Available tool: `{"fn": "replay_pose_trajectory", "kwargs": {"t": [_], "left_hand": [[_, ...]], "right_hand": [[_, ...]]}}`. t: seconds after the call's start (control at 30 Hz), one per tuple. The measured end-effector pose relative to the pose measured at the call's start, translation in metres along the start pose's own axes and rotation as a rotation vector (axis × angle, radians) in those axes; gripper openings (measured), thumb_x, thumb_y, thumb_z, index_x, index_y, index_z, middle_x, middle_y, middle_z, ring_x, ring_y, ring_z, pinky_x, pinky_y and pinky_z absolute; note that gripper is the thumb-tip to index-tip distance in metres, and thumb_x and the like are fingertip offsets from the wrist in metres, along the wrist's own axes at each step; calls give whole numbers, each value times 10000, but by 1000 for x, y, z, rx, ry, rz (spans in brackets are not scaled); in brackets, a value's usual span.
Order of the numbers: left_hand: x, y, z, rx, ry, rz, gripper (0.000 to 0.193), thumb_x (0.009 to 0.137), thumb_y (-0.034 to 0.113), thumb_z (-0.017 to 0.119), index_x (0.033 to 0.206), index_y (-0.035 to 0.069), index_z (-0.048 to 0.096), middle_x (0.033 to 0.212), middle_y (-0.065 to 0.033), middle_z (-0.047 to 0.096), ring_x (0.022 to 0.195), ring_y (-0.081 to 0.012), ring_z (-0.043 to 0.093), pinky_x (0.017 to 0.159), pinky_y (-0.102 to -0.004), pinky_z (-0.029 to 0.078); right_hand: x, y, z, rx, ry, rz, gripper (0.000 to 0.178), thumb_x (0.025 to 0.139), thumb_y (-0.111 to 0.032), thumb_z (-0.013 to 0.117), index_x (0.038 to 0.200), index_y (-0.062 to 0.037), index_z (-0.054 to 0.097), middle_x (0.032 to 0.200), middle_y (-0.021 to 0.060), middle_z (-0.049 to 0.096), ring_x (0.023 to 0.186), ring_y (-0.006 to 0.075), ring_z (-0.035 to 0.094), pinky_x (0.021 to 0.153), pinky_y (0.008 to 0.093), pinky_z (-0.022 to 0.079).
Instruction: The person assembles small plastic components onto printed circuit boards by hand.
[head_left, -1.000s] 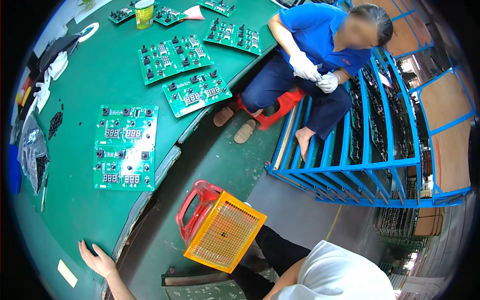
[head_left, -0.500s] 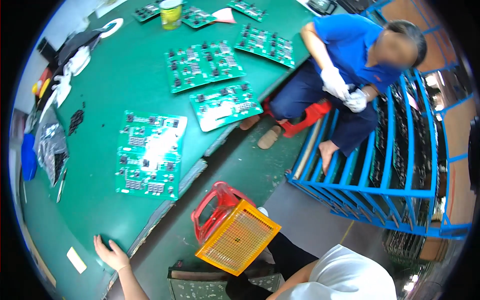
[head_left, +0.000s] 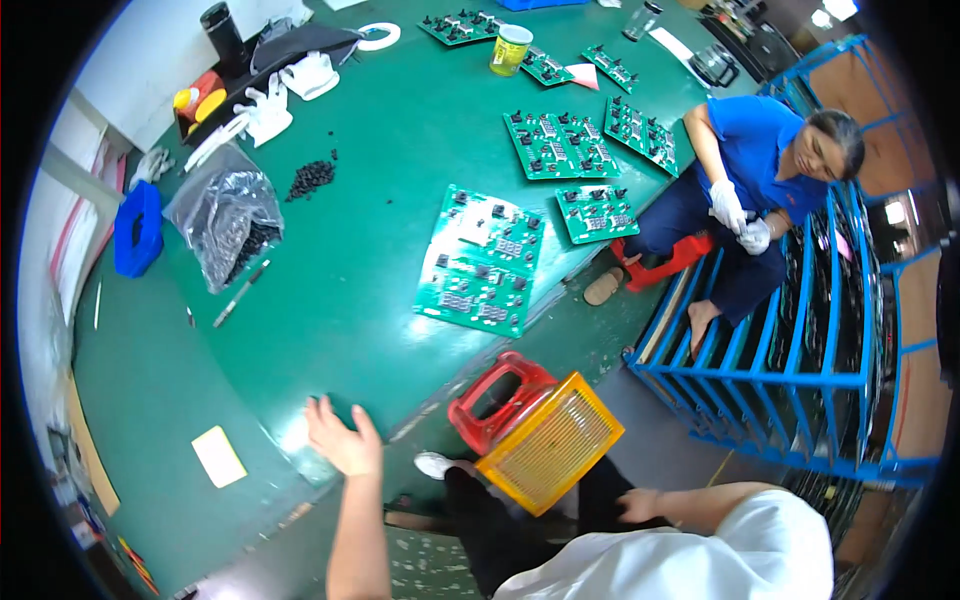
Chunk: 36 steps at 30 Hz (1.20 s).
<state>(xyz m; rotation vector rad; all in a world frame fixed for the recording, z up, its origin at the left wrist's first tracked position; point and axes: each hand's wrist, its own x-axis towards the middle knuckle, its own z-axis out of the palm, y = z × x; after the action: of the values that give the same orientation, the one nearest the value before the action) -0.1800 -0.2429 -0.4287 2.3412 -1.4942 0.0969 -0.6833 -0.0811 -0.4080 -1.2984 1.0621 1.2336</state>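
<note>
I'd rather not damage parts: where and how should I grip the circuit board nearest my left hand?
The circuit board is probably best held by two opposite outer edges, coming from the side facing your left hand: it lies flat on the table, with black parts and displays standing across its face.

So our left hand (head_left: 345,440) is at the near edge of the tabletop (head_left: 300,330), fingers spread, thumb held apart, wrist pretty straight. Our left forearm (head_left: 357,545) comes up almost vertically from below. Our right forearm (head_left: 715,500) runs sideways from the white sleeve, and our right hand (head_left: 637,505) sits at our thigh, finger pose hard to make out.
</note>
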Motion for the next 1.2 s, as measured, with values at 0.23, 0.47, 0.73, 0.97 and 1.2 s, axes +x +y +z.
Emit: {"fn": "replay_pose_trajectory", "kwargs": {"t": [0.23,0.47,0.73,0.97,1.2], "left_hand": [[7,5,-24,-252,-94,-18,550,787,297,568,1216,-23,441,1305,-203,426,1216,-359,378,1020,-484,252],[5,-10,-20,-298,-54,-67,541,790,353,572,1187,3,460,1288,-176,440,1216,-345,382,1010,-483,278],[18,11,-21,-324,-143,-151,587,762,357,606,1214,19,444,1291,-145,440,1237,-306,357,1038,-465,230],[9,-7,-28,-184,-6,-201,658,719,356,637,1221,-1,409,1287,-217,407,1205,-381,365,1004,-512,264],[20,13,-17,-14,-97,-221,639,695,337,623,1173,-43,431,1242,-274,400,1153,-446,364,955,-564,283]], "right_hand": [[-90,-58,44,-83,496,-10,220,776,-188,507,916,-99,651,1015,125,640,1010,332,565,841,428,461],[-181,-120,-16,114,435,142,246,828,-219,460,923,-67,628,903,163,643,890,337,604,794,414,469],[-195,-147,-118,-55,410,-18,255,837,-240,448,914,-96,644,897,145,650,858,312,612,773,400,474],[-101,-153,-272,-314,220,-234,314,827,-303,454,975,-99,641,944,150,646,903,315,615,785,420,474],[23,-169,-430,-523,-344,-696,321,782,-252,524,1033,-78,624,958,111,650,914,246,614,772,386,472]]}}
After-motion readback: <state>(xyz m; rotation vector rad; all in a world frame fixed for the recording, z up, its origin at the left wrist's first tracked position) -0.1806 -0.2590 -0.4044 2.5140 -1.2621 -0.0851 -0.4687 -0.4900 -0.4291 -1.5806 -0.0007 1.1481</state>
